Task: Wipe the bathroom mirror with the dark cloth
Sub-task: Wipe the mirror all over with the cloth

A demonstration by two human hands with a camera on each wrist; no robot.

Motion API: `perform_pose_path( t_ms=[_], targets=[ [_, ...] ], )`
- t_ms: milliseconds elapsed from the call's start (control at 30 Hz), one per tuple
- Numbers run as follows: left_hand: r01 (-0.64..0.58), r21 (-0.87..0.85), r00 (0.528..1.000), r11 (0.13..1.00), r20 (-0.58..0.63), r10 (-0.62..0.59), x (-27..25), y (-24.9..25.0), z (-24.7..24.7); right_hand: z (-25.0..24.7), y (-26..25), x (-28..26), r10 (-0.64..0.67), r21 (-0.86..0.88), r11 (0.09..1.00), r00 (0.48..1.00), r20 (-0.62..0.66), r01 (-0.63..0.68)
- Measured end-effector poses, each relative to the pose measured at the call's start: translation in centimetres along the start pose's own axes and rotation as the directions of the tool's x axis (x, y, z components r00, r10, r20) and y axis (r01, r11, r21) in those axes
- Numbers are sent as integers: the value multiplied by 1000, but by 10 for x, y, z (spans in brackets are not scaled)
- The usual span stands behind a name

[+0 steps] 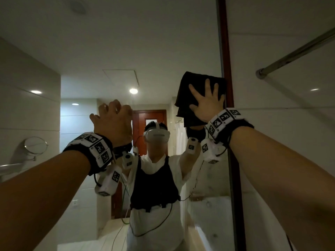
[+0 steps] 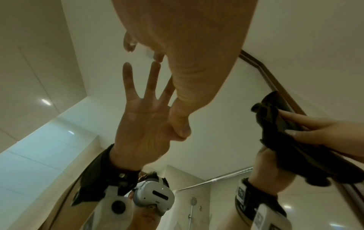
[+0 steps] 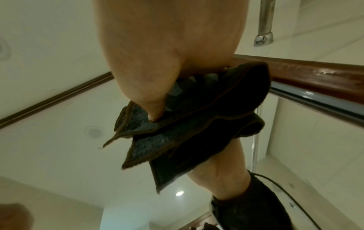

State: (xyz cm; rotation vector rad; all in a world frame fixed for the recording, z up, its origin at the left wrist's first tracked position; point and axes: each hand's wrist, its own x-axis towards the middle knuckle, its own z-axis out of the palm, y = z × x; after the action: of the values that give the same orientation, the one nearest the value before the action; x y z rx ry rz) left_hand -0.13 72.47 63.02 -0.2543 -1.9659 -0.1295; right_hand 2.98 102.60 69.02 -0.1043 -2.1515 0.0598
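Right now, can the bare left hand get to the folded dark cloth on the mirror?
Probably yes. The left hand is raised beside the right hand, which presses the folded dark cloth to the mirror near its brown frame. Nothing lies between them.

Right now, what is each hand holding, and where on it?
The right hand presses the folded dark cloth flat against the mirror, fingers spread over its middle; no curled grip. The left hand holds nothing.

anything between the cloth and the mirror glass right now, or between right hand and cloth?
Nothing visible. The right hand presses the dark cloth flat on the mirror beside its wooden frame. The left hand touches bare glass, clear of the cloth.
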Motion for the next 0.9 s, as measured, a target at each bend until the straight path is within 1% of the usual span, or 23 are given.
perform_pose_path(
  t_ms=[133,200,267,433,567,667,767,900],
  targets=[
    [2,-17,1000,1000,-8,-2,2,0,0,1,-6,-1,-25,-16,1000,999,-27,24],
    [10,-15,1000,1000,-13,-10,3,0,0,6,-9,-7,-72,-47,996,997,-29,71],
    [9,-2,1000,1000,8,-9,4,0,0,13,-16,-16,-124,-87,989,992,-12,123],
    [20,-8,999,1000,48,-20,5,-2,-3,34,-33,-56,-268,-238,932,962,60,274],
    [18,7,993,1000,117,-18,2,0,-8,52,-32,-98,-346,-280,881,923,168,381],
    [22,-7,992,1000,124,-21,-2,1,-9,71,-30,-127,-409,-289,842,888,212,457],
    [10,-18,993,1000,120,-8,-3,0,-8,81,-29,-138,-426,-287,832,878,218,475],
    [-29,6,992,1000,123,28,-2,-6,-4,73,-37,-127,-416,-277,845,888,197,458]
  ],
)
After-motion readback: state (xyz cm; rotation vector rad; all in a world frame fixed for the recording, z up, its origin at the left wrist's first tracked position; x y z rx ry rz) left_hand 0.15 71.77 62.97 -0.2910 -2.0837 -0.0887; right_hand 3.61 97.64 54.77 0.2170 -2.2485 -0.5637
